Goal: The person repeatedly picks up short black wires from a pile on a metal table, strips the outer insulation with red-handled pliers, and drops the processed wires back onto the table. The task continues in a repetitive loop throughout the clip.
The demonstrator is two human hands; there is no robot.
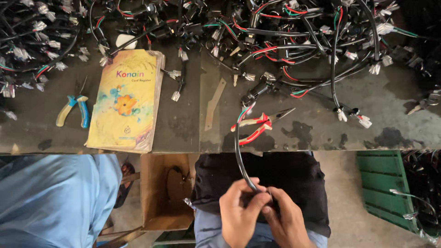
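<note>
My left hand (239, 211) and my right hand (287, 220) meet over my lap, below the table edge. Both pinch the lower end of a black sheathed cable (238, 154) that rises in a curve to the dark worktable (183, 124). Its upper end shows red, green and white wires near red-handled needle-nose pliers (257, 126), which lie on the table edge. What sits between my fingertips is hidden.
A big tangle of black wire harnesses (294, 36) with white connectors covers the table's far side. A yellow register book (126, 98) and blue-and-yellow pliers (73, 110) lie at left. Another person's blue sleeve (55, 197), a cardboard box (165, 190) and a green crate (383, 188) are below.
</note>
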